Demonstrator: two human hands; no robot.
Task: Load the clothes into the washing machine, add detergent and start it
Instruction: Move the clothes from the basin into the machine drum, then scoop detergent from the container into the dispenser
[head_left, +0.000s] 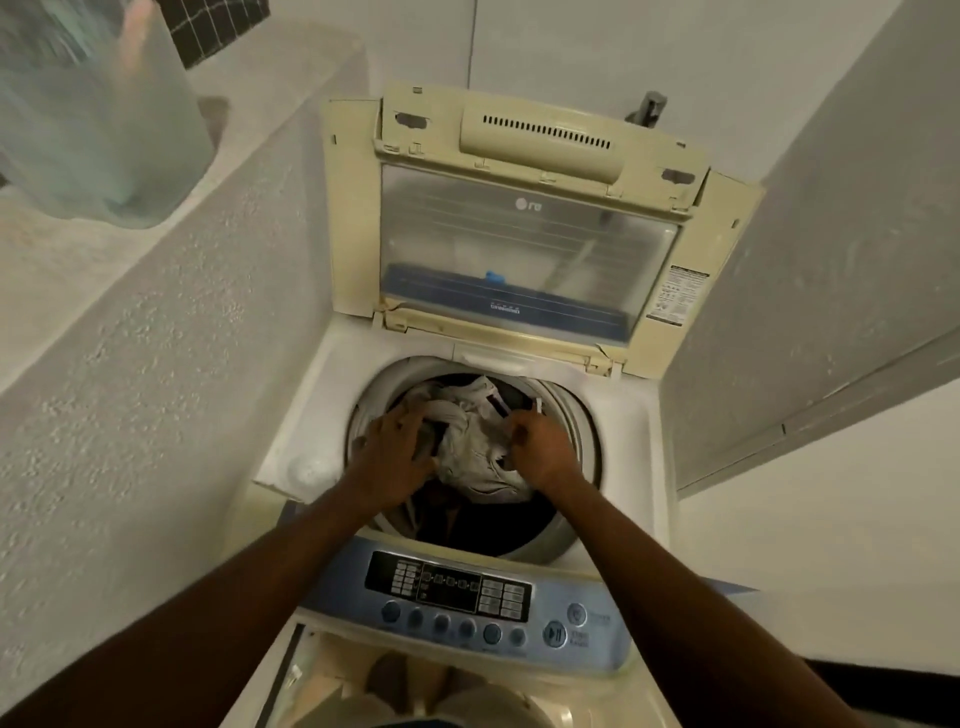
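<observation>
A cream top-loading washing machine (628, 447) stands below me with its lid (524, 244) folded up at the back. Pale grey-white clothes (475, 441) lie bunched in the round drum, with darker cloth under them. My left hand (400, 447) presses on the left side of the pile, its fingers spread over the cloth. My right hand (537, 441) is closed on a fold at the pile's right side. The blue control panel (467, 597) with its row of round buttons sits at the near edge, between my forearms.
A rough white wall (156, 364) hems in the machine on the left, and a white panel (831, 260) closes it in on the right. A translucent plastic container (98, 130) rests on the ledge at the upper left. A tap (647, 106) sticks out behind the lid.
</observation>
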